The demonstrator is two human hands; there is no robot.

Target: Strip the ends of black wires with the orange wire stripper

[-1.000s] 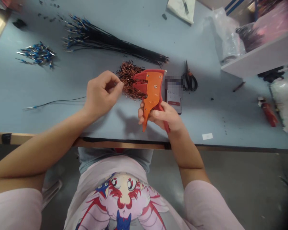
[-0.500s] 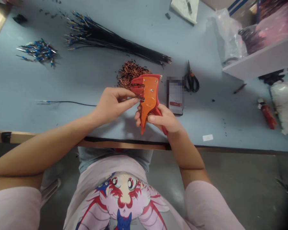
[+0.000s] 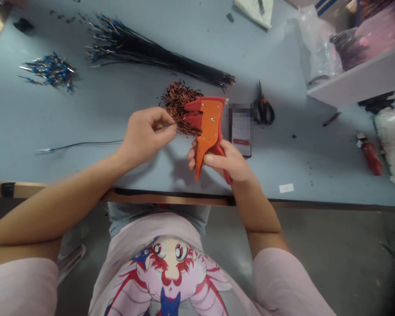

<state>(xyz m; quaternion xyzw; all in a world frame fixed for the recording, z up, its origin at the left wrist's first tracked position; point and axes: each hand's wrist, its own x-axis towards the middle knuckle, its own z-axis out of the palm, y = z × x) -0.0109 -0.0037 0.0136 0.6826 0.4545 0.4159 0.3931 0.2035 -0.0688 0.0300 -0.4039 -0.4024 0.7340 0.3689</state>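
I'm pinching a black wire in my left hand, its tip just beside the jaws of the orange wire stripper gripped in my right hand, over the worktop. A finished-looking wire bundle is lying ahead, with one loose wire left beside me.

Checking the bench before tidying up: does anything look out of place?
Loose black crumbs are strewn over the blue bench, like stray debris. One blue-tipped wire also lies alone, apart from the black wire bundle.
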